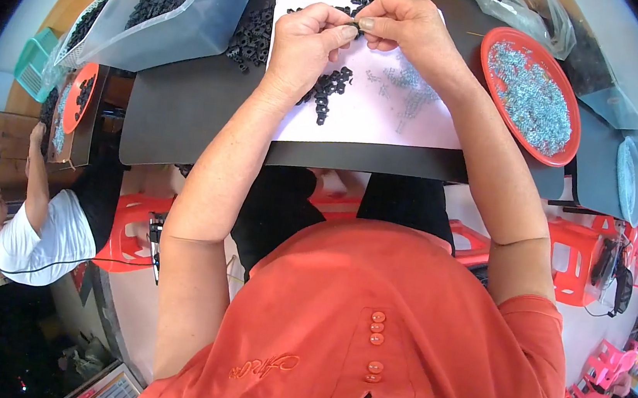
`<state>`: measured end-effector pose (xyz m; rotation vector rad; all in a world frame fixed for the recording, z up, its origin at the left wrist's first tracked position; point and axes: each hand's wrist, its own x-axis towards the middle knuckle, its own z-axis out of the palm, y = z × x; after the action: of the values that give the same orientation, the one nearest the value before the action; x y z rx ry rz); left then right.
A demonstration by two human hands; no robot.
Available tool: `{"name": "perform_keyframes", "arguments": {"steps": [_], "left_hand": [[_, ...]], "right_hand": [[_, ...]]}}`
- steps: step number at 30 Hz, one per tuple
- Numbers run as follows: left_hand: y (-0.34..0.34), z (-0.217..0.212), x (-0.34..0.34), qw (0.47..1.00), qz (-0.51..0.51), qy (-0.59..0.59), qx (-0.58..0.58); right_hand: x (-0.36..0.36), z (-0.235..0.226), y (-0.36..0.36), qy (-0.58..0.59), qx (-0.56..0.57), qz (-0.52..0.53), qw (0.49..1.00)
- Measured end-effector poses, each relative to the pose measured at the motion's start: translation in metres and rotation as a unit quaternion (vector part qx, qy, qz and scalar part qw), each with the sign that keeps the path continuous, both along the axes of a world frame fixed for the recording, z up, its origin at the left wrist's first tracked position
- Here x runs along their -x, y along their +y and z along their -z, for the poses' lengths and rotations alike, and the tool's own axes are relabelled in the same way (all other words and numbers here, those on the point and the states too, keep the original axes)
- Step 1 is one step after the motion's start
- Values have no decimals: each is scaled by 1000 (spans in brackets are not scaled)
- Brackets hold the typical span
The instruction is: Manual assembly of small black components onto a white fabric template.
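My left hand [309, 47] and my right hand [410, 31] meet above a white tote-like cloth [373, 125] with handle loops. Thumbs and fingers of both are pinched around one small black part [357, 27], mostly hidden by the fingertips. On the cloth below my left hand lies a loose group of small black plastic parts [324, 95]. Nearer my right hand, tiny pale blue clear pieces [412, 88] are scattered. More black parts lie at the cloth's far edge, behind my hands.
An orange-red plate [572, 140] of tiny pale blue pieces stands at right. A translucent bin [189, 26] full of black parts is at left, with a dark heap [252, 36] beside it. Clear plastic bags lie at the far right. At far left another person [44, 224] works at a table.
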<state>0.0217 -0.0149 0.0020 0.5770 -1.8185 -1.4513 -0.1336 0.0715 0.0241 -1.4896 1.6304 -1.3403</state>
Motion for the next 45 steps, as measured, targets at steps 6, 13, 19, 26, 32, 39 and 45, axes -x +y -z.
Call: {"name": "perform_keyframes", "arguments": {"steps": [6, 13, 19, 26, 32, 39, 45], "left_hand": [[1, -2, 0, 1000, -9, -6, -15], [0, 0, 0, 1000, 8, 5, -26], [1, 1, 0, 999, 21, 4, -31], [6, -6, -1, 997, -21, -48, -55], [4, -5, -1, 997, -10, -35, -70], [2, 1, 1, 997, 7, -27, -67], [4, 1, 0, 998, -12, -35, -59]], "right_hand": [[-3, 2, 0, -37, -15, 11, 999], [-7, 3, 1, -63, -9, 32, 997], [-13, 10, -1, -100, -18, 50, 994], [-14, 27, -6, 102, 93, 96, 986], [-15, 18, -3, -66, 21, 77, 995], [-20, 15, 0, -120, -40, 99, 987], [-25, 32, -4, 175, 97, 147, 969]]}}
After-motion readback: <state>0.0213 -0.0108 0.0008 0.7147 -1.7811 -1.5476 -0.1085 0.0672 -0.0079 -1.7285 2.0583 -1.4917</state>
